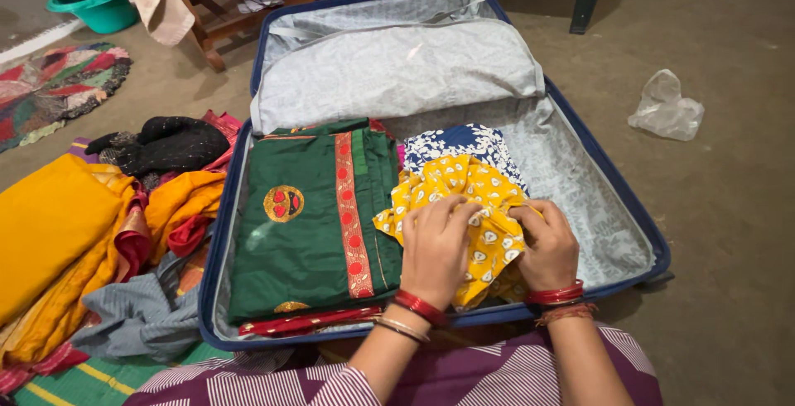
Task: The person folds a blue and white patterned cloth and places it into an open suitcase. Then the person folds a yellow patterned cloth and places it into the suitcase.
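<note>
Both hands, left (435,245) and right (546,245), pinch yellow cloth (464,187) in suitcase (580,166). Green garment (298,216) already packed; clothes pile (91,240) still outside.

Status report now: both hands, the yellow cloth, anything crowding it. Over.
Left hand and right hand both gripping yellow printed garment inside open blue suitcase. Green folded garment packed alongside, touching. Blue-white cloth beneath.

Soft, even indoor light, sharp focus; faint shadows (slight wide-angle stretch at edges), no glare.
</note>
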